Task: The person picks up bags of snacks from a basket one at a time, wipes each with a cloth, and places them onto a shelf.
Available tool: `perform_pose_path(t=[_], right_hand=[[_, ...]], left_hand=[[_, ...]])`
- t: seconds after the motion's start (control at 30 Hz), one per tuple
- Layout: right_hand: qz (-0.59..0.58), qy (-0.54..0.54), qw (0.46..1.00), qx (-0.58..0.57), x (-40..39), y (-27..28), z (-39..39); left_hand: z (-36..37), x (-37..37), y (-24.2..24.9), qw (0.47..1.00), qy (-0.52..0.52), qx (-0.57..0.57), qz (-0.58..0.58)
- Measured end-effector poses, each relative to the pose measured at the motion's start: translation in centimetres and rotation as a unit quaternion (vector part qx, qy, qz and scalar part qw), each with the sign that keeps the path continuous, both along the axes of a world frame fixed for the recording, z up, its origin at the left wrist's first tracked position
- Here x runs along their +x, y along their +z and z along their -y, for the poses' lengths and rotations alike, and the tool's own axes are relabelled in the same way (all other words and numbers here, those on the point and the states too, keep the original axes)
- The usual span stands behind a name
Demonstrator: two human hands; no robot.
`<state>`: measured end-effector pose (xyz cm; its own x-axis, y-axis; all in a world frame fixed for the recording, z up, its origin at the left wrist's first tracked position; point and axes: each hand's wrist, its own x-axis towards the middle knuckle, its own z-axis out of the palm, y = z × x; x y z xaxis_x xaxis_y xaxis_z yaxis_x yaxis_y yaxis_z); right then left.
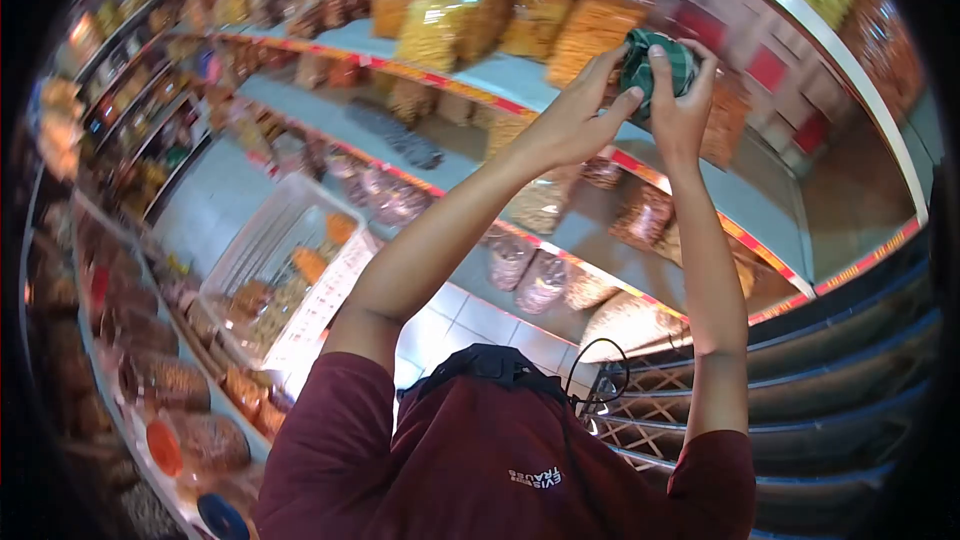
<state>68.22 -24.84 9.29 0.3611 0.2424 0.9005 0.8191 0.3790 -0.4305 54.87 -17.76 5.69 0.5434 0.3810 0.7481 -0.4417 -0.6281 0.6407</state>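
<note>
Both my arms reach up to the upper shelf on the right, where a dark green, crumpled item (672, 68) with lighter stripes is between my hands. My left hand (585, 110) has its fingers against the item's left side. On its front and right side press the fingers of my right hand (682, 105). What the green item is cannot be made out; it may be cloth or a packet. Beside it on the shelf stand clear bags of orange snacks (590, 35), and a brownish bag (725, 120) is just right of my right hand.
Yellow snack bags (440, 30) stand further left on the shelf (500, 75). Lower shelves hold more bags (640, 215). A white plastic crate (290, 200) with packets is at left, above jars with coloured lids (165, 448). Dark racks (840, 370) fill the lower right.
</note>
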Motion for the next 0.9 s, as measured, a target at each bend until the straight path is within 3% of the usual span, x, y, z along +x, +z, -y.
perform_pose_path(t=[0.07, 0.13, 0.2, 0.23, 0.27, 0.33, 0.4, 0.43, 0.6, 0.77, 0.9], right_hand=[[-0.073, 0.118, 0.99, -0.025, -6.0, 0.3, -3.0], [-0.122, 0.218, 0.966, -0.065, -12.0, 0.5, -5.6], [-0.114, 0.315, 0.938, -0.093, -17.7, 0.1, -8.3], [-0.086, 0.364, 0.923, -0.094, -20.8, -0.2, -9.3], [-0.062, 0.401, 0.91, -0.089, -23.6, -0.8, -10.7], [-0.06, 0.471, 0.875, -0.091, -29.5, -2.0, -13.1], [-0.003, 0.467, 0.882, -0.062, -34.1, -4.0, -17.3], [-0.031, 0.474, 0.876, -0.084, -36.5, -4.7, -18.5], [-0.103, 0.619, 0.764, -0.147, -48.0, -8.2, -23.2], [-0.07, 0.619, 0.72, -0.306, -55.9, -14.3, -30.0], [-0.123, 0.566, 0.704, -0.411, -61.6, -21.5, -34.6]], left_hand=[[-2.9, -5.2, 0.1, 0.998, 0.057, 0.022, 0.014], [-3.4, -11.9, 1.4, 0.995, 0.002, -0.099, 0.025], [-5.8, -17.7, 1.3, 0.977, 0.019, -0.213, 0.024], [-7.5, -20.7, 1.1, 0.977, 0.121, -0.174, 0.026], [-8.4, -23.8, 0.6, 0.961, 0.042, -0.266, 0.069], [-10.5, -30.5, -0.4, 0.949, 0.048, -0.301, 0.077], [-10.7, -36.3, -0.9, 0.941, 0.133, -0.3, 0.075], [-10.9, -39.0, -1.0, 0.943, 0.131, -0.296, 0.078], [-12.6, -50.8, -4.2, 0.906, 0.255, -0.338, 0.008], [-14.9, -59.9, -9.5, 0.851, 0.295, -0.429, -0.069], [-17.4, -64.9, -15.7, 0.771, 0.395, -0.491, -0.088]])
